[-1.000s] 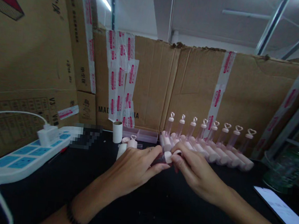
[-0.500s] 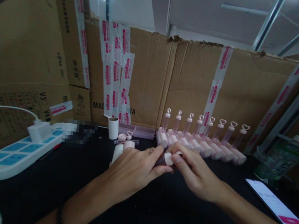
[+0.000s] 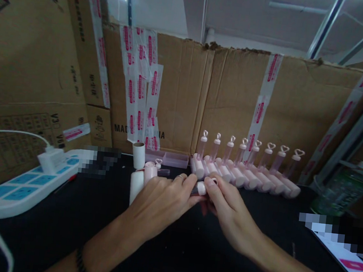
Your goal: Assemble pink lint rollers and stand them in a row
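My left hand (image 3: 163, 201) is closed around a small clear tube, mostly hidden by the fingers. The pale pink cap (image 3: 200, 188) of this tube points right, and my right hand (image 3: 234, 215) pinches its far end. Both hands meet above the black tabletop, just in front of a row of pale pink cylinders (image 3: 221, 171). From these rise several clear tubes with heart-shaped loops (image 3: 270, 149) on their caps. Beside my left hand stand a white cylinder (image 3: 136, 186) and a pale pink one (image 3: 150, 172), partly covered by the hand.
A white cardboard-like roll (image 3: 138, 155) stands before a lilac tray (image 3: 175, 159). Next to them lies a loose heart-topped cap (image 3: 158, 163). On the left is a power strip (image 3: 30, 180) with a plugged charger; on the right, a phone (image 3: 347, 255) and green bottle (image 3: 341, 191). Cardboard walls enclose the back.
My right hand has shifted its grip at the cap's end, its fingers turned slightly. The left hand still holds the tube. The view has moved a little, showing more of the cylinders beside the left hand.
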{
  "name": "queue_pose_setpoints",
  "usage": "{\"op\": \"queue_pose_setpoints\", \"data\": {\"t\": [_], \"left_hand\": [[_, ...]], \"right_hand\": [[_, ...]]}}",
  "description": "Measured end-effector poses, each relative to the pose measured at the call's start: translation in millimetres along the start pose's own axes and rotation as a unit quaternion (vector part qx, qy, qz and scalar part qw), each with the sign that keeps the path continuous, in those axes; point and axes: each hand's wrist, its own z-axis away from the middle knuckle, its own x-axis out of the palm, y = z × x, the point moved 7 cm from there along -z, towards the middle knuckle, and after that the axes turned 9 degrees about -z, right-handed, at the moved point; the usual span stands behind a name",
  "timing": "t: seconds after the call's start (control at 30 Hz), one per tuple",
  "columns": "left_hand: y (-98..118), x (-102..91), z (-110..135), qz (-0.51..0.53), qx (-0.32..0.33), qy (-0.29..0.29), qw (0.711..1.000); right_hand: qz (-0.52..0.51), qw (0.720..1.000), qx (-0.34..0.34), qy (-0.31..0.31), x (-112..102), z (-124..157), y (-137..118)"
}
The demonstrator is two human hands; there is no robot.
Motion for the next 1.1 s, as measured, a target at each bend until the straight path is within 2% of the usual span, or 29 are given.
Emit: {"op": "queue_pose_setpoints", "data": {"t": [0.17, 0.3, 0.37, 0.43, 0.47, 0.53, 0.63, 0.7, 0.73, 0.8, 0.87, 0.93, 1.03, 1.1], "left_hand": [[-2, 6.5, 1, -0.015, 0.004, 0.015, 1.0], [-6, 4.8, -2, 0.027, -0.009, 0.03, 0.999], [-16, 2.5, -3, 0.076, -0.04, 0.051, 0.995], [-38, 0.4, -2, 0.161, -0.112, 0.088, 0.977], [-53, 0.1, -1, 0.22, -0.158, 0.113, 0.956], [-84, 2.2, 4, 0.366, -0.237, 0.167, 0.885], [-124, 10.9, 8, 0.584, -0.296, 0.227, 0.721], [-142, 17.8, 11, 0.649, -0.329, 0.232, 0.646], [-148, 21.0, 13, 0.664, -0.345, 0.228, 0.623], [-158, 27.6, 17, 0.675, -0.376, 0.218, 0.596], [-166, 35.2, 23, 0.673, -0.412, 0.217, 0.575], [-174, 43.2, 31, 0.668, -0.454, 0.24, 0.539], [-184, 55.9, 45, 0.659, -0.52, 0.303, 0.45], [-187, 62.9, 52, 0.65, -0.553, 0.328, 0.404]], "right_hand": [[-0.006, 0.999, 0.034, 0.031, 2, 2, 3], [0.026, 0.999, 0.021, 0.021, 1, -2, -4], [0.036, 0.999, 0.007, 0.009, -2, -8, -11], [0.031, 0.999, 0.0, 0.007, -10, -19, -16], [0.032, 0.999, -0.002, 0.012, -14, -26, -17], [0.061, 0.998, -0.01, 0.014, -20, -41, -13], [0.164, 0.985, -0.038, -0.031, -11, -58, 5], [0.222, 0.968, -0.059, -0.098, 8, -63, 22], [0.241, 0.959, -0.066, -0.132, 19, -63, 30], [0.263, 0.943, -0.082, -0.187, 38, -62, 44], [0.278, 0.933, -0.089, -0.21, 51, -64, 54], [0.3, 0.928, -0.082, -0.207, 56, -73, 61], [0.337, 0.92, -0.063, -0.188, 53, -96, 70], [0.367, 0.912, -0.053, -0.174, 48, -112, 76]]}}
